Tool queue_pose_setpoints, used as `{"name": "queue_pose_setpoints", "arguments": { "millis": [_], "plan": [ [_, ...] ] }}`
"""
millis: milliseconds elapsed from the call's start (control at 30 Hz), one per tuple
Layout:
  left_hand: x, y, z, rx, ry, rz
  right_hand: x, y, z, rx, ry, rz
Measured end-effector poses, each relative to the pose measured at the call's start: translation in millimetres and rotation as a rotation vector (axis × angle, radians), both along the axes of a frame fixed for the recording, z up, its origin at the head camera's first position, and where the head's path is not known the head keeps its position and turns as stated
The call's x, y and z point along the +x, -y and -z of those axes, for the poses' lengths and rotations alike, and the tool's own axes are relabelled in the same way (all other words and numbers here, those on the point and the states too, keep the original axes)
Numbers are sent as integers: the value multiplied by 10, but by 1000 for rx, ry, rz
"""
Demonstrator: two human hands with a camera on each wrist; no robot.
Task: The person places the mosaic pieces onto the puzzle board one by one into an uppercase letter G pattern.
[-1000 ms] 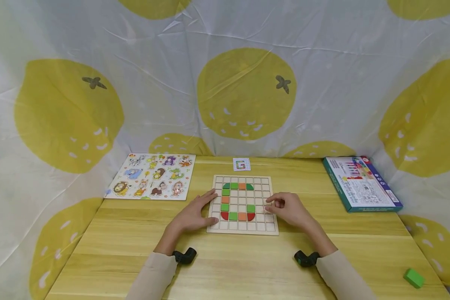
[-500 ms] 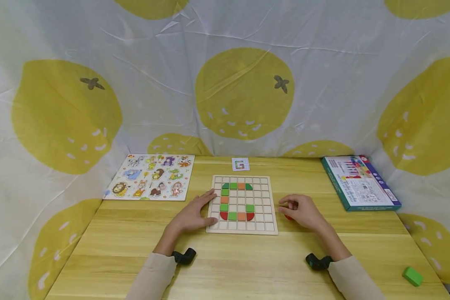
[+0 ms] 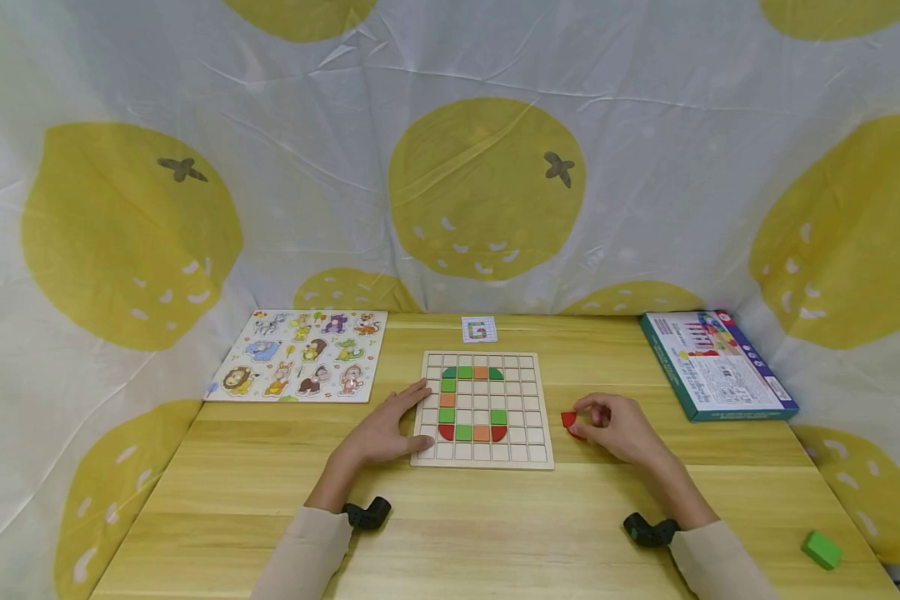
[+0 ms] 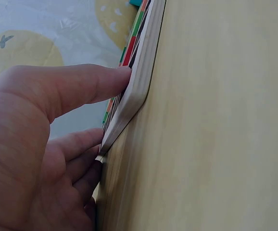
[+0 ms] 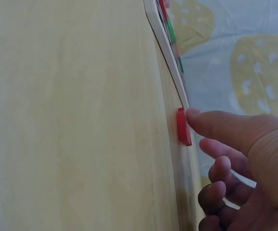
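Note:
My left hand (image 3: 381, 427) rests along the left edge of a wooden grid board (image 3: 532, 450). Its thumb and fingers are spread, touching the rim. Green, orange and red tiles on the board form a G-like outline; one is a green square (image 3: 498, 416). Right of the board, a red piece (image 3: 568, 419) with a curved edge lies on the table, partly covered by my right hand (image 3: 617, 427). In the right wrist view, the thumb touches the red piece (image 5: 183, 127), while the index fingertip sits apart from it. The other fingers are loosely bent.
Behind the board lies a small pattern card (image 3: 479, 329). An animal puzzle board (image 3: 300, 357) is at the back left, a flat boxed set (image 3: 720, 367) at the back right. A green block (image 3: 822, 549) lies near the table's right edge. Lemon-print cloth (image 3: 487, 183) hangs behind.
My right hand has moved right, away from the board's right edge to the red piece, which now shows more fully. My left hand stays on the board.

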State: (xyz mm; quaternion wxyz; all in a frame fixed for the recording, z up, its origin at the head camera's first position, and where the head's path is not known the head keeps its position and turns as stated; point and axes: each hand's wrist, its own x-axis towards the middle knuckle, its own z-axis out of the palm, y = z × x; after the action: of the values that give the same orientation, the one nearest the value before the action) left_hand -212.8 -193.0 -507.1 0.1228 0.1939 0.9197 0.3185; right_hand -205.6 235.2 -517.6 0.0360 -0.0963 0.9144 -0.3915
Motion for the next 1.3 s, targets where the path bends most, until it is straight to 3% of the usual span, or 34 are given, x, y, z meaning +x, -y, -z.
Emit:
{"name": "queue_pose_setpoints", "arguments": {
  "millis": [333, 533, 967, 1300],
  "plan": [
    [2, 3, 11, 5, -6, 3, 28, -113, 13, 32, 47, 50],
    [6, 3, 18, 6, -9, 13, 34, -150, -1, 72, -13, 86],
    [4, 7, 7, 2, -14, 13, 46, -179, -30, 26, 14, -17],
    [-7, 4, 21, 0, -24, 22, 38, -155, -25, 66, -20, 49]
  ]
}}
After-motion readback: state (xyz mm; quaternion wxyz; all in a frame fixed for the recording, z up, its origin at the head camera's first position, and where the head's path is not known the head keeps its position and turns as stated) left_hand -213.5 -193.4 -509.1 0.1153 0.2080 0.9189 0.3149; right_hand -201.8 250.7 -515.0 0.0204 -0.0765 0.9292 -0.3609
